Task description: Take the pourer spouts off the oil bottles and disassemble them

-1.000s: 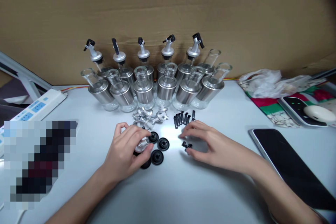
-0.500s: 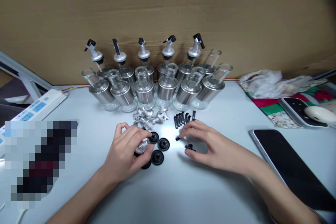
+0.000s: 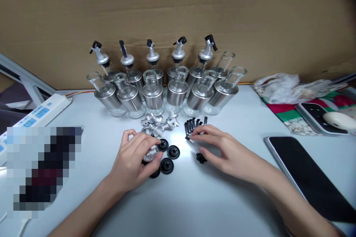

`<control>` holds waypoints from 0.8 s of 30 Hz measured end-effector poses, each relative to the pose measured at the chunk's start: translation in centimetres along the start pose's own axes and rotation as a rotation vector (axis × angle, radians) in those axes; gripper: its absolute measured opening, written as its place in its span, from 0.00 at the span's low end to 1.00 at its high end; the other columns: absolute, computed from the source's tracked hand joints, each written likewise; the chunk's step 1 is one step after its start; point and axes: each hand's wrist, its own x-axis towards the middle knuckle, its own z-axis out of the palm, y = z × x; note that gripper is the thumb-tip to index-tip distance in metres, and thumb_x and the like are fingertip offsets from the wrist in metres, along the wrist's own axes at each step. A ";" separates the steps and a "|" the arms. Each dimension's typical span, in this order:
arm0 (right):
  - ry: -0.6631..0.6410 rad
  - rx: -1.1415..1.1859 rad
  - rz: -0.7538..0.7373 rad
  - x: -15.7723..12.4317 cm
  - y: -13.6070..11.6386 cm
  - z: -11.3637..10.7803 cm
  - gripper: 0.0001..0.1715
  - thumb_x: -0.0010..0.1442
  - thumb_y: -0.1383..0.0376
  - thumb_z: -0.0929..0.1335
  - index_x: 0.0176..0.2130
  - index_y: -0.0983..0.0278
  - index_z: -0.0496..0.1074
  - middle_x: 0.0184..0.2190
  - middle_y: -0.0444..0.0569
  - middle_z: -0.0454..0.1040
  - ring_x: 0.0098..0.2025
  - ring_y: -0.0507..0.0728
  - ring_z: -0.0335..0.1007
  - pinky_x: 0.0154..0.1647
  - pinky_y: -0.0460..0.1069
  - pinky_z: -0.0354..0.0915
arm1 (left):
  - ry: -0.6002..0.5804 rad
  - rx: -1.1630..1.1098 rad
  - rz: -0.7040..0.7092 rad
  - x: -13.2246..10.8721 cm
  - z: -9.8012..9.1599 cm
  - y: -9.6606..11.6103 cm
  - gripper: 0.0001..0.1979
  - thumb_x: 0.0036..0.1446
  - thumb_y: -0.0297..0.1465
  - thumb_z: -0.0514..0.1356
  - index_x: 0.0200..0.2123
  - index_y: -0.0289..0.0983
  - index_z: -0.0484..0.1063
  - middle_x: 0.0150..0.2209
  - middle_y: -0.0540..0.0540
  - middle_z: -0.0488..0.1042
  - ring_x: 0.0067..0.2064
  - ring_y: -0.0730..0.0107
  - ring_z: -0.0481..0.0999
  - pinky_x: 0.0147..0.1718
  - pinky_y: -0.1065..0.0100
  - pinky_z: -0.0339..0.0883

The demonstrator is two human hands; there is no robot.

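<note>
My left hand [image 3: 136, 159] is closed around a silver pourer spout [image 3: 150, 153], with thumb and fingers on either side of it. Several black round stoppers [image 3: 174, 152] lie under and beside that hand. My right hand [image 3: 222, 150] has its thumb and fingers apart. Its fingertips touch or hover just above a small black piece [image 3: 187, 138] at the near end of a row of black levers [image 3: 190, 125]. Close to the right thumb sits a clump of small black parts [image 3: 200, 158]. Silver spouts [image 3: 155, 123] are piled beyond my left hand.
Glass bottles with steel sleeves [image 3: 154, 97] stand in two rows at the back, several topped with pourers [image 3: 152, 56]. A cardboard wall [image 3: 178, 3] rises behind them. At right lie a phone [image 3: 303, 170] and a plastic bag [image 3: 289, 87]; at left, a power strip [image 3: 41, 113].
My right hand has shifted slightly away from me, and the small black piece at its fingertips has moved toward the lever row. My left hand keeps its place on the spout.
</note>
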 end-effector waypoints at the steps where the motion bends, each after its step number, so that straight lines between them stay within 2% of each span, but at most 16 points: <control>1: 0.019 -0.003 0.008 0.0 0.2 0.1 0.17 0.61 0.67 0.61 0.48 0.63 0.72 0.49 0.55 0.69 0.52 0.60 0.65 0.54 0.58 0.63 | 0.001 0.000 -0.001 0.0 0.0 0.0 0.04 0.62 0.27 0.53 0.41 0.37 0.63 0.32 0.48 0.74 0.32 0.70 0.71 0.40 0.61 0.55; 4: 0.069 -0.019 -0.033 0.2 0.5 0.4 0.18 0.63 0.68 0.59 0.50 0.61 0.70 0.46 0.54 0.70 0.50 0.59 0.66 0.51 0.58 0.65 | 0.003 0.002 -0.006 0.0 0.0 0.1 0.04 0.62 0.27 0.52 0.41 0.37 0.64 0.32 0.48 0.75 0.31 0.69 0.72 0.40 0.61 0.55; 7: 0.079 -0.055 -0.116 0.5 0.7 0.9 0.24 0.63 0.73 0.57 0.54 0.59 0.67 0.46 0.53 0.70 0.50 0.59 0.64 0.48 0.57 0.66 | 0.003 0.005 -0.002 0.0 0.1 0.1 0.04 0.62 0.27 0.52 0.41 0.37 0.64 0.32 0.48 0.75 0.31 0.69 0.72 0.40 0.61 0.55; 10: 0.066 -0.128 -0.149 0.6 1.1 1.0 0.26 0.61 0.76 0.56 0.52 0.59 0.70 0.43 0.53 0.72 0.47 0.60 0.64 0.44 0.57 0.66 | -0.001 0.012 0.002 0.0 0.1 0.1 0.04 0.62 0.27 0.52 0.41 0.37 0.64 0.31 0.48 0.74 0.31 0.69 0.72 0.40 0.61 0.56; 17: 0.077 -0.175 -0.132 0.8 1.3 0.9 0.23 0.64 0.73 0.57 0.51 0.60 0.72 0.41 0.54 0.72 0.43 0.59 0.64 0.42 0.55 0.66 | -0.007 0.009 -0.002 0.0 0.1 0.1 0.04 0.62 0.27 0.53 0.40 0.37 0.64 0.31 0.48 0.75 0.31 0.68 0.72 0.41 0.60 0.56; 24: 0.078 -0.197 -0.150 1.0 1.8 0.9 0.13 0.65 0.64 0.62 0.41 0.62 0.76 0.36 0.52 0.72 0.40 0.59 0.64 0.39 0.54 0.65 | 0.011 0.002 0.001 0.0 0.1 0.1 0.04 0.62 0.27 0.53 0.41 0.38 0.64 0.32 0.48 0.75 0.31 0.69 0.73 0.41 0.60 0.56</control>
